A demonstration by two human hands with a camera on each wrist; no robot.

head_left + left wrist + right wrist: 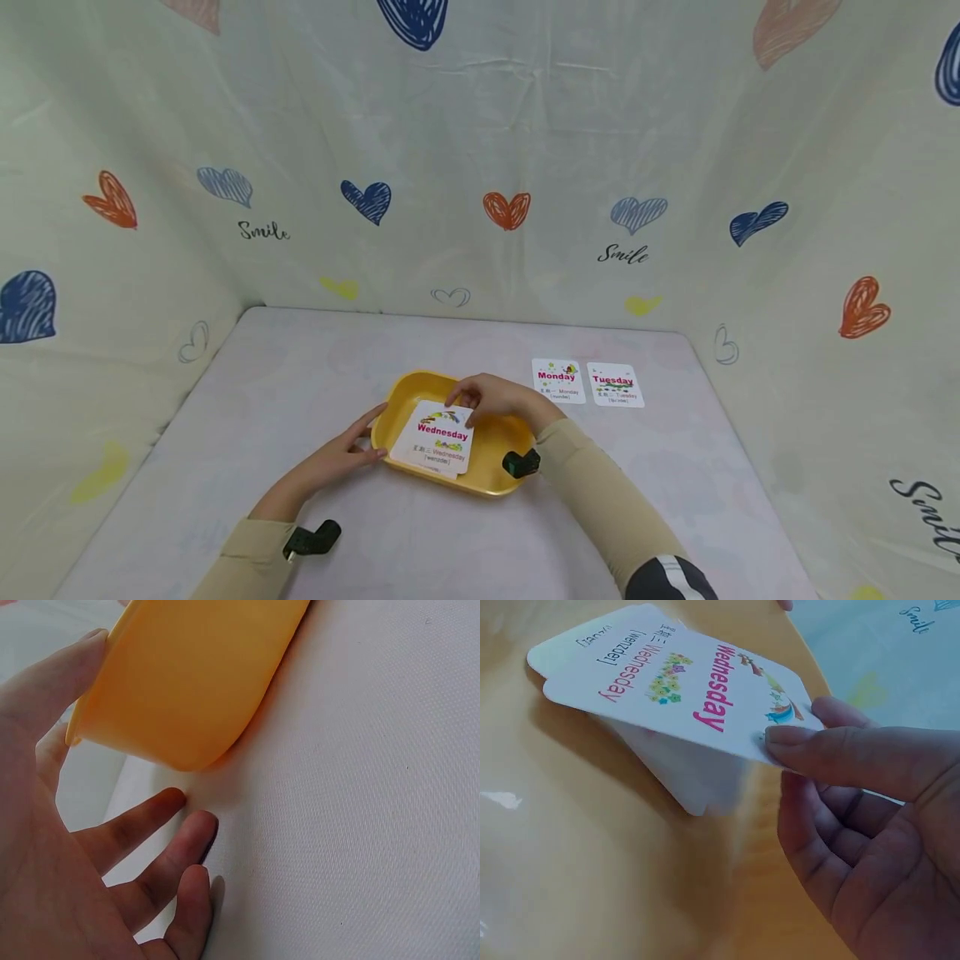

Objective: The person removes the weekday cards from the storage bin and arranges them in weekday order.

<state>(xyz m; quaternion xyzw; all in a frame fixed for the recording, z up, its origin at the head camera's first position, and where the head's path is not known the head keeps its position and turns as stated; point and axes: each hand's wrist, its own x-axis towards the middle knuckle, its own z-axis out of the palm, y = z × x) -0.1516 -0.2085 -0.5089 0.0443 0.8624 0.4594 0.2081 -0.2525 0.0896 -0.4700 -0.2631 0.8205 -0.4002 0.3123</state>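
Note:
My right hand [487, 394] reaches over a yellow tray [491, 458] and pinches the corner of a white card printed "Wednesday" [667, 682] between thumb and fingers. That edge of the card is lifted at a tilt. Under it in the tray lies at least one more white card [679, 769], mostly hidden by the top one. My left hand [341, 454] is at the tray's left end, thumb and index finger touching the rim. In the left wrist view its other fingers [146, 825] spread loosely beside the tray wall, near the tablecloth.
Right of the tray, a "Monday" card [558, 382] and a "Tuesday" card [615, 386] lie face up side by side on the pale table [420, 542]. A curtain [450, 133] printed with hearts rises behind the table and at both sides.

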